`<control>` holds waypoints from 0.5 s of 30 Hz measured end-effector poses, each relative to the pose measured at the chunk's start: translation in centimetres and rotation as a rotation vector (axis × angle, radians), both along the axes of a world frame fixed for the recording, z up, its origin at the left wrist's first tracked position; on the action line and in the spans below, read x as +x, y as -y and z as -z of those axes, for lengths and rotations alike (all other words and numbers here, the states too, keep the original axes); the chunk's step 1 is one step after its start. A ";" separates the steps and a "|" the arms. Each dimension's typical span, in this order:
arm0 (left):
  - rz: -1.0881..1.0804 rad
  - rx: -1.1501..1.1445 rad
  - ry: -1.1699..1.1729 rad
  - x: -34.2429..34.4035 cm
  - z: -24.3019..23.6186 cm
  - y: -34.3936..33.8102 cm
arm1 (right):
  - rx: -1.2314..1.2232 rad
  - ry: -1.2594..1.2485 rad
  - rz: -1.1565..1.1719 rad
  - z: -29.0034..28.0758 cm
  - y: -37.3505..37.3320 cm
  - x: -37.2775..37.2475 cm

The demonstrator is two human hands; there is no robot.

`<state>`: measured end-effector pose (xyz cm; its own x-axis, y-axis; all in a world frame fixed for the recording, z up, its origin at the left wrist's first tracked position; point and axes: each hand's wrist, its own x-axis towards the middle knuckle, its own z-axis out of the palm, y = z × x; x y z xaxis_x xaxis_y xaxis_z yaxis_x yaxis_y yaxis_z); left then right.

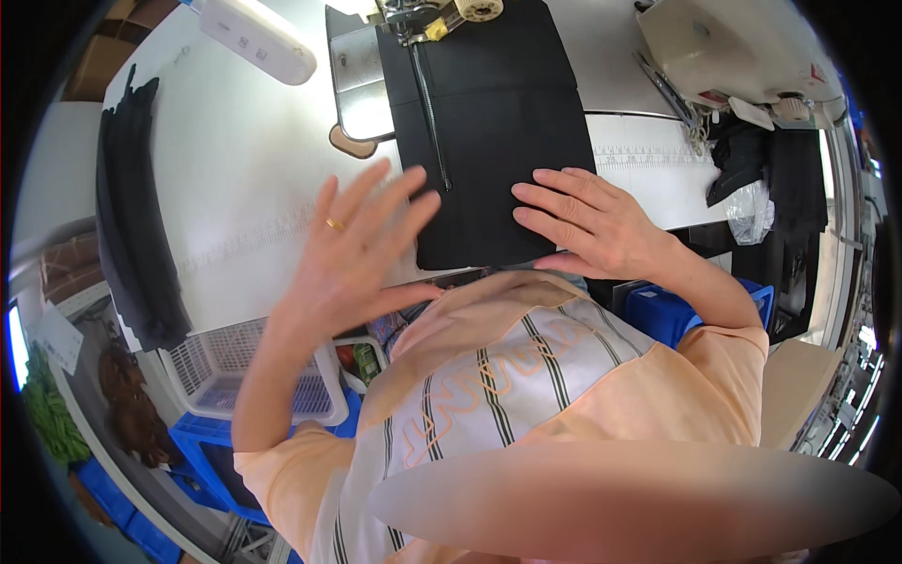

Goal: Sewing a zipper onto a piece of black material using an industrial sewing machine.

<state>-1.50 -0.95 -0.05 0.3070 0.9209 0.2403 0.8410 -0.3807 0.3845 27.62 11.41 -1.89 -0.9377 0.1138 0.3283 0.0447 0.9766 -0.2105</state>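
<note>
A black fabric piece (498,113) lies flat under the metal foot and yellow part of a sewing machine (418,23), with a zipper (430,117) running along its left half. My left hand (362,249) is open and slightly blurred, fingers spread, at the fabric's lower left edge beside the lower end of the zipper; whether it touches the fabric I cannot tell. My right hand (587,221) lies open on the lower right of the fabric, fingers resting on it and thumb near its bottom edge.
Dark cloth (132,207) lies at the left of the white table (225,169). A white oblong device (263,42) sits at the back left. Scissors (662,89) and black scraps (738,155) are on the right. Baskets (235,367) and blue bins (648,305) stand below the table.
</note>
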 end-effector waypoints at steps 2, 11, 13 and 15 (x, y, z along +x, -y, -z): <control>0.052 0.002 -0.112 1.9 1.0 2.0 | 0.033 -0.024 0.011 0.6 0.5 0.1; 0.064 0.141 -0.040 3.1 1.0 -0.6 | -0.248 -0.229 0.099 -1.9 0.2 -2.3; 0.034 0.261 -0.024 3.0 1.8 -2.4 | -0.247 -0.222 0.105 -3.4 0.1 -2.7; -0.142 -0.017 0.377 3.4 1.1 -2.9 | -0.127 -0.407 0.193 -4.5 0.1 -3.3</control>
